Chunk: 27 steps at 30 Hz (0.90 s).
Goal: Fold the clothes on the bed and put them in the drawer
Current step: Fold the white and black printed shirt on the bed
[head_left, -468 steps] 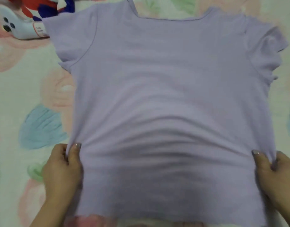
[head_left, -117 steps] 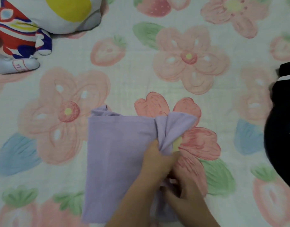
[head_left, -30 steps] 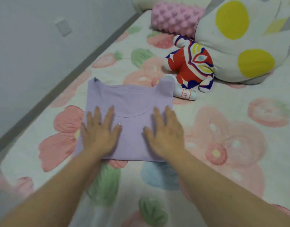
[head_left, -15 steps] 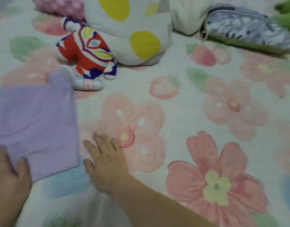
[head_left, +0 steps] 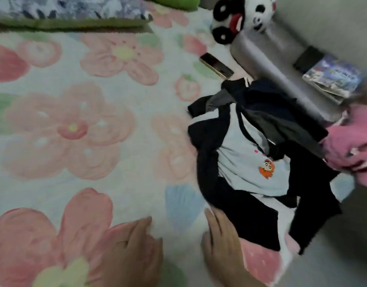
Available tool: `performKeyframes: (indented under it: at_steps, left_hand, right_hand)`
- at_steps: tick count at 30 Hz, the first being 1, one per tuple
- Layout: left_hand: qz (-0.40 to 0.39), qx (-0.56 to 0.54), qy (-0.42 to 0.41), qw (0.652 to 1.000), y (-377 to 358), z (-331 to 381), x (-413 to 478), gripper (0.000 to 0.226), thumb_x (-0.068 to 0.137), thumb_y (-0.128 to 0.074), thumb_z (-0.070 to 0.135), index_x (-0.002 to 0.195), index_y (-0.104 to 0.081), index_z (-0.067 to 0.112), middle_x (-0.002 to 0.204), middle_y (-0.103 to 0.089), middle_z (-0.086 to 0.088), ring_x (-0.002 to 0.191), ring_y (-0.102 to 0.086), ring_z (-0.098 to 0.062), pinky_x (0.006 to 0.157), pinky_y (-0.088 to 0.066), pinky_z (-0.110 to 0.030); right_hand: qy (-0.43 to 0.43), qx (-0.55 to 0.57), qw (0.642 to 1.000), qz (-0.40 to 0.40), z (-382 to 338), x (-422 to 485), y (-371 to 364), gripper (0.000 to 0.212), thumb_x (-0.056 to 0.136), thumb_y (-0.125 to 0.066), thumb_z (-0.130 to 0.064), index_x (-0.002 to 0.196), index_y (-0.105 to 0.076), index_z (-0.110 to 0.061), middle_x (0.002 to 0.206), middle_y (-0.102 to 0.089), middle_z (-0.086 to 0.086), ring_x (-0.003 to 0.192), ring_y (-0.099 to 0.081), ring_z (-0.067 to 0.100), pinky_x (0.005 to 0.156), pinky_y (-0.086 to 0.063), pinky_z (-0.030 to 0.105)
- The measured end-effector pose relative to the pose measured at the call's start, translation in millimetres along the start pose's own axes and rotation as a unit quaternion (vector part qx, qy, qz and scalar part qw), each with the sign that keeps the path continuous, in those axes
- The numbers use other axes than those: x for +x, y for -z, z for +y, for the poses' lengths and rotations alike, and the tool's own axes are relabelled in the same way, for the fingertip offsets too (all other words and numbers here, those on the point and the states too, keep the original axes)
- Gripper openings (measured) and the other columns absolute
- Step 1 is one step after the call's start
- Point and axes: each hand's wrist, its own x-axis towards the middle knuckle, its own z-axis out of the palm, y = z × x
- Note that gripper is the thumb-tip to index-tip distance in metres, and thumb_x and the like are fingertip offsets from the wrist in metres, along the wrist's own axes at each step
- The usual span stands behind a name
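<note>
- A panda plush [head_left: 242, 16] sits at the top, beside a grey ledge [head_left: 267, 65].
- A dark, gold-edged slab [head_left: 216, 65] lies nearby.
- A blue printed packet [head_left: 334, 78] rests on the ledge.

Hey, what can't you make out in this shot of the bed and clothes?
Head view, all motion-blurred:
Dark clothes pile: garment count unclear, layers overlap.
Pink garment: cut off by the right edge.
Panda plush: top cut by the frame edge.
Right hand: contact with the pile lost in blur.
Drawer: out of view.
</note>
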Motion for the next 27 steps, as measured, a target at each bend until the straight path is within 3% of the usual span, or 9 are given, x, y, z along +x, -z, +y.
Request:
performKeyframes:
  at_steps: [3,6,8,12,14,17,19,23,27]
  left_hand:
    - [-0.055,-0.030,-0.007,0.998,-42.6,33.2,39.5,0.046,0.071,-0.052,0.039,0.090,-0.070,0.001,0.082,-0.069,-0.014,0.072,-0.066,-0.027,0.069,-0.042,-0.027]
    - [-0.110,-0.043,0.017,0.993,-75.8,72.4,83.8,0.037,0.079,-0.069,0.025,0.111,-0.063,0.009,0.099,-0.062,-0.008,0.096,-0.060,-0.031,0.080,-0.041,-0.027]
    - [-0.114,-0.024,0.033,0.993,-96.1,86.8,114.8,0.055,0.078,-0.071,0.027,0.128,-0.052,0.014,0.114,-0.055,-0.014,0.111,-0.048,-0.030,0.089,-0.037,-0.031]
    - [-0.006,0.027,0.015,1.000,-102.0,98.7,199.2,0.089,0.073,-0.072,0.043,0.145,-0.025,0.020,0.140,-0.034,-0.017,0.128,-0.033,-0.034,0.104,-0.029,-0.041]
    - [-0.051,0.096,0.010,0.994,-102.8,105.0,236.4,0.095,0.069,-0.067,0.058,0.146,-0.022,0.022,0.144,-0.032,-0.011,0.130,-0.031,-0.033,0.103,-0.028,-0.046]
    - [-0.141,0.250,-0.004,0.958,-112.7,119.2,260.9,0.069,0.073,-0.061,0.061,0.124,-0.046,0.016,0.126,-0.051,-0.011,0.123,-0.036,-0.033,0.094,-0.030,-0.045]
    - [-0.115,0.280,-0.032,0.953,-115.9,128.6,255.8,0.042,0.081,-0.059,0.045,0.106,-0.050,0.013,0.111,-0.057,-0.009,0.114,-0.042,-0.033,0.084,-0.029,-0.041]
    - [-0.019,0.222,-0.081,0.971,-101.2,127.8,227.5,0.013,0.082,-0.049,0.018,0.088,-0.040,0.011,0.085,-0.050,-0.007,0.093,-0.048,-0.032,0.072,-0.022,-0.034]
    - [-0.034,0.037,-0.055,0.997,-58.0,125.7,192.3,0.021,0.080,-0.049,0.006,0.075,-0.032,0.016,0.058,-0.037,0.003,0.059,-0.041,-0.019,0.060,-0.027,-0.032]
  right_hand:
    - [0.019,0.021,0.997,0.065,14.3,6.2,-13.3,0.044,0.079,-0.046,-0.026,0.119,-0.060,-0.016,0.116,-0.065,0.010,0.111,-0.049,0.019,0.093,-0.039,0.031]
    - [0.028,0.061,0.996,0.050,23.3,9.4,-17.0,0.050,0.073,-0.051,-0.030,0.121,-0.063,-0.021,0.121,-0.063,0.001,0.111,-0.052,0.014,0.095,-0.040,0.028]
    - [0.037,0.052,0.997,0.045,26.9,10.7,-24.9,0.050,0.071,-0.049,-0.033,0.119,-0.063,-0.023,0.119,-0.064,0.000,0.109,-0.051,0.013,0.093,-0.038,0.026]
    - [0.042,0.113,0.991,0.065,32.8,14.5,-38.3,0.057,0.061,-0.051,-0.036,0.117,-0.054,-0.026,0.120,-0.062,0.000,0.109,-0.050,0.014,0.090,-0.037,0.026]
    - [0.043,0.129,0.989,0.067,32.4,16.6,-40.2,0.059,0.059,-0.051,-0.038,0.117,-0.052,-0.027,0.125,-0.051,-0.002,0.110,-0.049,0.013,0.091,-0.037,0.025]
    - [0.045,0.119,0.988,0.083,32.2,16.2,-43.1,0.059,0.058,-0.051,-0.038,0.116,-0.055,-0.027,0.124,-0.052,-0.002,0.110,-0.049,0.013,0.092,-0.036,0.025]
    - [0.046,0.109,0.988,0.094,33.6,16.7,-44.7,0.056,0.058,-0.051,-0.038,0.112,-0.062,-0.026,0.116,-0.064,0.000,0.108,-0.050,0.013,0.090,-0.037,0.025]
    - [0.046,0.082,0.988,0.122,33.6,16.1,-45.2,0.053,0.060,-0.050,-0.034,0.110,-0.066,-0.023,0.109,-0.069,0.004,0.106,-0.051,0.015,0.090,-0.038,0.027]
    - [0.047,0.042,0.991,0.119,31.1,12.4,-33.3,0.050,0.064,-0.049,-0.028,0.109,-0.070,-0.017,0.111,-0.068,0.006,0.108,-0.054,0.019,0.092,-0.037,0.029]
